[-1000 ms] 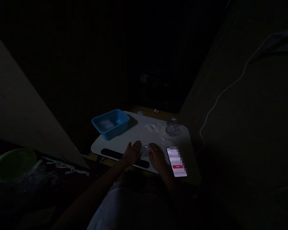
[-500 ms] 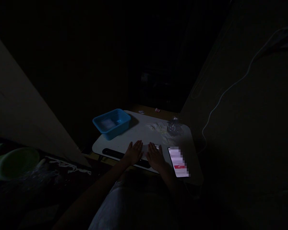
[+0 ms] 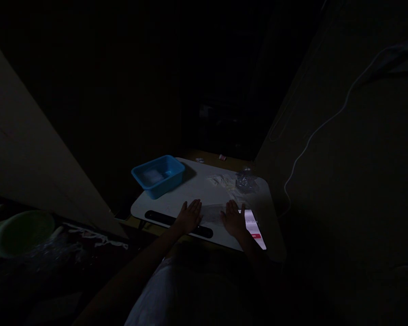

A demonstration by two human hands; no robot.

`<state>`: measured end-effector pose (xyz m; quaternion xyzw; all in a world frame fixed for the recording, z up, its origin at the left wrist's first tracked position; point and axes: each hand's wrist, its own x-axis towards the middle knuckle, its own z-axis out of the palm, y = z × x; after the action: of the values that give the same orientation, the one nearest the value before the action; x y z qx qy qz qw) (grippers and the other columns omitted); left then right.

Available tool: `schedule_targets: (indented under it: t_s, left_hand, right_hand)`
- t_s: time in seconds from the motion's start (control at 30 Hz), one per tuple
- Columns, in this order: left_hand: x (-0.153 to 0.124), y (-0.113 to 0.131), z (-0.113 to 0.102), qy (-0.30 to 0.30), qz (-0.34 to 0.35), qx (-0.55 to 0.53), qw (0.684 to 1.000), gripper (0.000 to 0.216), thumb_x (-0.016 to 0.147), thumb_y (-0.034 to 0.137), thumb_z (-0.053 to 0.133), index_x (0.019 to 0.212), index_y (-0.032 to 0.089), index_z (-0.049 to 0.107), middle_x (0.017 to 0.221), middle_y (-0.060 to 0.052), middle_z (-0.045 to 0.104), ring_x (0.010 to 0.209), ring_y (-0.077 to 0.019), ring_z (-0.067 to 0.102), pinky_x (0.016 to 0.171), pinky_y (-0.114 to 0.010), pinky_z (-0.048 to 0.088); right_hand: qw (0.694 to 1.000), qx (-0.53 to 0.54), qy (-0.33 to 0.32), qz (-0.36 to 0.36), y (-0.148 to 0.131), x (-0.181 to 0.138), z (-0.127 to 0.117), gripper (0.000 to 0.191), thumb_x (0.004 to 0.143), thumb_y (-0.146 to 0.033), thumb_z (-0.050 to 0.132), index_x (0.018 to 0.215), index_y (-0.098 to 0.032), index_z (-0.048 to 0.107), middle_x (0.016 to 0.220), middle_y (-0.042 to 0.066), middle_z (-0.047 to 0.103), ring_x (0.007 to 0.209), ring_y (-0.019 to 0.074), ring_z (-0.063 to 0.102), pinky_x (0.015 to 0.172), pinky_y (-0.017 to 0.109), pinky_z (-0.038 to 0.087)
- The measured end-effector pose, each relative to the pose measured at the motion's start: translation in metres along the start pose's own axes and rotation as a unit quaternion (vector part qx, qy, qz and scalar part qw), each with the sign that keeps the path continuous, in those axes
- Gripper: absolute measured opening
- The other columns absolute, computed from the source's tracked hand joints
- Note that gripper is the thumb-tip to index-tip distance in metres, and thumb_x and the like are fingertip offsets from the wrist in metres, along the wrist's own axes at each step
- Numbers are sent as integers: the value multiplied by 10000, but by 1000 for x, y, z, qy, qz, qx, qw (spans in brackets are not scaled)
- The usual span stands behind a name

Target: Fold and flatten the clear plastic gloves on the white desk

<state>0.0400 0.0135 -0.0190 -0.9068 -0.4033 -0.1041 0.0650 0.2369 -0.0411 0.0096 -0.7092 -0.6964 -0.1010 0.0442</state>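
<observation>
Between my hands a clear, thin plastic sheet or bag (image 3: 211,213) lies flat on the white table (image 3: 204,185). My left hand (image 3: 189,216) rests palm down at its left side, fingers stretched out, just above the dark slot in the tabletop. At the sheet's right side my right hand (image 3: 233,218) also lies flat with fingers extended. Its forearm partly covers a lit phone (image 3: 252,224). Farther back on the table are thin whitish pieces (image 3: 222,181), too dim to name, and a crumpled clear plastic bag (image 3: 246,181).
A blue plastic basin (image 3: 159,187) with something pale inside stands at the table's back left. On the floor at left are a green container (image 3: 27,232) and crumpled plastic. A white cable (image 3: 313,133) runs along the right wall. The room is very dark.
My right hand has slid to the right, away from my left hand, and now covers part of the phone. More of the clear plastic shows between the hands. My left hand has stayed put.
</observation>
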Motion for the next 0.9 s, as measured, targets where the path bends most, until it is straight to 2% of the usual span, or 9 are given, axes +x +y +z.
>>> schedule_targets:
  t_s: [0.1,0.23,0.3,0.43,0.6,0.73,0.9]
  left_hand:
    - [0,0,1,1,-2,0,1000,480,870,346,204,1288,130,298,1350,-121,284,1242,-213,239,972,-466,186]
    - [0,1,-3,-7,-3,1,1000,486,870,342,190,1287,119,297,1355,-118,273,1245,-216,231,969,-471,191]
    - [-1,1,-4,-14,1,3,1000,486,865,339,202,1289,119,292,1357,-116,269,1247,-216,225,969,-471,190]
    - [-1,1,-3,-16,-1,5,1000,485,864,335,202,1289,118,289,1358,-117,267,1248,-212,223,970,-473,186]
    - [0,0,0,-9,-1,0,1000,486,868,354,203,1292,129,283,1358,-118,268,1249,-208,224,974,-461,187]
    - [0,0,-3,-9,1,-4,1000,484,870,345,209,1289,115,289,1358,-124,265,1247,-213,226,972,-462,189]
    - [-1,0,-3,-3,1,-11,1000,481,873,348,205,1289,124,294,1357,-115,271,1247,-210,229,976,-456,189]
  right_hand:
    - [1000,2,7,-6,-5,2,-6,556,872,-401,139,1254,-57,349,1325,147,314,1263,239,167,994,517,-12]
    - [994,29,7,-108,-29,-1,-8,533,870,-404,133,1297,-120,278,1370,80,240,1278,204,110,1015,466,4]
    - [990,43,-6,-130,-42,-4,-8,527,871,-398,130,1302,-128,267,1370,79,240,1278,201,112,1014,462,4]
    - [997,42,-2,-67,-49,-7,-7,549,866,-405,140,1271,-86,330,1352,130,268,1275,233,114,1001,482,-17]
    - [999,14,21,36,-20,-12,-5,501,866,-368,184,1207,-89,422,1344,161,277,1269,256,125,981,515,11]
    - [999,6,29,18,0,-15,-1,433,863,-377,224,1169,-197,470,1349,122,287,1264,249,150,970,506,83]
    - [999,-1,29,27,2,-11,2,424,860,-386,234,1187,-231,455,1343,116,303,1262,256,153,965,515,68]
